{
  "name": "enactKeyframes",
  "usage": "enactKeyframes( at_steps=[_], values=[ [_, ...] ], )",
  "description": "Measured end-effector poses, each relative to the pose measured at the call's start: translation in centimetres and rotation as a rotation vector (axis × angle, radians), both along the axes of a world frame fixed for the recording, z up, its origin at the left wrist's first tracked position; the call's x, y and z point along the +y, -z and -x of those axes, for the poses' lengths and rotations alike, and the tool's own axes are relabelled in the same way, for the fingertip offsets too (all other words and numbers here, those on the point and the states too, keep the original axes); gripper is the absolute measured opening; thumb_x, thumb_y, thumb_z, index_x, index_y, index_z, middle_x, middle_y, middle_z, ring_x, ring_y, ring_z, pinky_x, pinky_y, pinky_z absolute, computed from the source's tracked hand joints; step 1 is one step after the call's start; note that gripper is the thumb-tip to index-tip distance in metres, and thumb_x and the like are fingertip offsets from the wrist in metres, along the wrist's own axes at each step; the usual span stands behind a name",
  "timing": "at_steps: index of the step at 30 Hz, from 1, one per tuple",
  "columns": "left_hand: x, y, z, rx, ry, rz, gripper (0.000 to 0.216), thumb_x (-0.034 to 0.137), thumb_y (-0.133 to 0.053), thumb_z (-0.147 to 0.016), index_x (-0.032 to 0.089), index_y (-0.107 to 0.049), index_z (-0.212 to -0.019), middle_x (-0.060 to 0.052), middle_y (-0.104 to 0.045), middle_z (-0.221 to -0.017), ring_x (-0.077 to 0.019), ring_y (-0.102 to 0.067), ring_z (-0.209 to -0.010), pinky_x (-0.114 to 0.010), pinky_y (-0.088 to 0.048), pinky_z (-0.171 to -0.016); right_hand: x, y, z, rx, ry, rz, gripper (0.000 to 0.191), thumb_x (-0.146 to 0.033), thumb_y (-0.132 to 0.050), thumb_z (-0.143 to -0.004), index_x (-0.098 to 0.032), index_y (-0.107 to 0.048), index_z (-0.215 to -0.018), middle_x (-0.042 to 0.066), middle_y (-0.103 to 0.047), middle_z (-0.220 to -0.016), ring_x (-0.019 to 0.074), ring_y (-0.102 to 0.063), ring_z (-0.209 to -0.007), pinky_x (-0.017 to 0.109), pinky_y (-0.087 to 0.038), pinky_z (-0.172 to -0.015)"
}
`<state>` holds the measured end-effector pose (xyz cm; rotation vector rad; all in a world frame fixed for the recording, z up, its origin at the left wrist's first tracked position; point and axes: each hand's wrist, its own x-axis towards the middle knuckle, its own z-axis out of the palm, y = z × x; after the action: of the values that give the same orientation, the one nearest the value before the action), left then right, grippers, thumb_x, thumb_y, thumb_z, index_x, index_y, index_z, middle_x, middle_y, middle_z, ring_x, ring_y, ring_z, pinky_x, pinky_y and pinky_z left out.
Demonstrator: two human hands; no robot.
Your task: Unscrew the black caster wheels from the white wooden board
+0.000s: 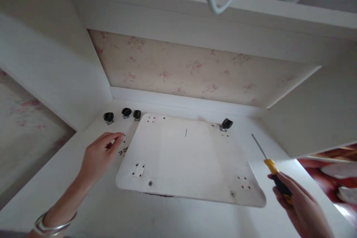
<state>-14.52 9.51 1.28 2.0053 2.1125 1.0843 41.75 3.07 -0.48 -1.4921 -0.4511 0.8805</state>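
Note:
My right hand [298,200] is wrapped round the black-and-yellow handle of a screwdriver [270,165], its shaft pointing up and left. My left hand [102,150] is closed in a pinch beside several small dark screws [123,151]; what its fingertips hold, if anything, is too small to make out. Between the hands lies a white board [184,160] with rounded corners and groups of screw holes. One black caster wheel [227,123] sits at the board's far right corner on a metal plate. Whether it is fastened I cannot tell.
Three more black casters stand beyond my left hand: one at the far left [108,117], a middle one [126,112] and one by the board's corner [137,115]. White side panels and a floral-papered back wall [178,70] enclose the surface. A white shelf [251,5] hangs above.

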Motion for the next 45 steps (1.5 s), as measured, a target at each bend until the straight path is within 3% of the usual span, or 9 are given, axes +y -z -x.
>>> enactKeyframes(
  at_steps=[2, 4, 8, 13, 17, 22, 33, 40, 45],
  values=[
    [-0.2, -2.2, -4.6, 0.047, 0.197, 0.003, 0.028, 0.044, -0.049, -0.094, 0.024, -0.069, -0.098, 0.0, -0.072, -0.103, -0.0119, -0.064, -0.073, -0.023, -0.051, -0.072, 1.1, -0.4, 0.4, -0.101, -0.058, 0.081, 0.04, -0.042, -0.085, -0.062, -0.017, -0.074, -0.091, 0.005, -0.069, -0.08, 0.007, -0.05, -0.048, 0.016, -0.035, -0.033],
    [0.0, -3.7, -9.9, 0.144, 0.453, 0.029, 0.028, 0.037, -0.045, -0.098, 0.025, -0.068, -0.104, 0.0, -0.071, -0.108, -0.0131, -0.066, -0.085, -0.024, -0.05, -0.08, 2.0, -0.9, 1.1, -0.222, -0.137, 0.1, 0.046, -0.052, -0.079, -0.068, -0.017, -0.072, -0.097, 0.005, -0.069, -0.084, 0.005, -0.044, -0.044, 0.018, -0.031, -0.033],
    [2.2, -4.1, -20.2, 0.309, 0.829, 0.05, 0.029, 0.03, -0.042, -0.099, 0.025, -0.068, -0.109, -0.001, -0.07, -0.112, -0.018, -0.063, -0.1, -0.034, -0.049, -0.091, 3.4, -2.0, 2.3, -0.371, -0.22, 0.178, 0.048, -0.057, -0.066, -0.079, -0.015, -0.069, -0.103, 0.004, -0.066, -0.076, 0.0058, -0.04, -0.041, 0.021, -0.029, -0.035],
    [7.2, -1.9, -29.9, 0.385, 0.855, 0.096, 0.028, 0.032, -0.046, -0.096, 0.021, -0.068, -0.11, -0.005, -0.069, -0.115, -0.0229, -0.059, -0.103, -0.037, -0.049, -0.089, 4.6, -1.9, 2.5, -0.443, -0.298, 0.26, 0.047, -0.057, -0.058, -0.082, -0.017, -0.068, -0.105, 0.0, -0.06, -0.064, 0.0102, -0.044, -0.042, 0.024, -0.031, -0.036],
    [9.7, -0.3, -34.6, 0.385, 0.764, 0.112, 0.03, 0.034, -0.046, -0.095, 0.019, -0.066, -0.112, -0.008, -0.066, -0.122, -0.0257, -0.054, -0.111, -0.039, -0.048, -0.09, 5.4, -1.5, 2.1, -0.504, -0.354, 0.278, 0.049, -0.057, -0.053, -0.084, -0.018, -0.066, -0.111, 0.001, -0.062, -0.07, 0.0118, -0.047, -0.045, 0.025, -0.034, -0.035],
    [11.1, 0.7, -37.2, 0.379, 0.694, 0.122, 0.033, 0.035, -0.041, -0.097, 0.019, -0.067, -0.109, -0.01, -0.065, -0.121, -0.0278, -0.053, -0.109, -0.044, -0.046, -0.087, 6.3, -1.6, 1.8, -0.537, -0.408, 0.287, 0.049, -0.056, -0.053, -0.085, -0.018, -0.066, -0.111, -0.001, -0.059, -0.063, 0.0132, -0.049, -0.047, 0.024, -0.036, -0.037],
    [13.0, 1.1, -38.5, 0.379, 0.67, 0.139, 0.033, 0.036, -0.039, -0.097, 0.026, -0.067, -0.112, -0.006, -0.069, -0.113, -0.0273, -0.053, -0.106, -0.042, -0.043, -0.085, 7.6, -0.7, 1.3, -0.586, -0.457, 0.249, 0.052, -0.057, -0.051, -0.086, -0.017, -0.067, -0.115, -0.001, -0.059, -0.06, 0.0141, -0.051, -0.049, 0.025, -0.038, -0.044],
    [12.9, 0.1, -37.7, 0.368, 0.661, 0.14, 0.032, 0.035, -0.04, -0.097, 0.03, -0.067, -0.114, -0.003, -0.07, -0.115, -0.0257, -0.055, -0.103, -0.041, -0.043, -0.084, 7.1, -1.3, 1.4, -0.603, -0.46, 0.212, 0.055, -0.06, -0.05, -0.086, -0.017, -0.066, -0.117, -0.002, -0.055, -0.057, 0.0144, -0.05, -0.05, 0.024, -0.035, -0.044],
    [11.4, -1.1, -34.9, 0.368, 0.61, 0.116, 0.036, 0.035, -0.039, -0.098, 0.03, -0.06, -0.127, -0.002, -0.067, -0.123, -0.0248, -0.054, -0.103, -0.04, -0.044, -0.084, 6.8, -3.0, 3.0, -0.615, -0.525, 0.194, 0.056, -0.06, -0.049, -0.087, -0.017, -0.064, -0.119, -0.002, -0.053, -0.056, 0.0134, -0.047, -0.05, 0.024, -0.034, -0.045]
  ],
)
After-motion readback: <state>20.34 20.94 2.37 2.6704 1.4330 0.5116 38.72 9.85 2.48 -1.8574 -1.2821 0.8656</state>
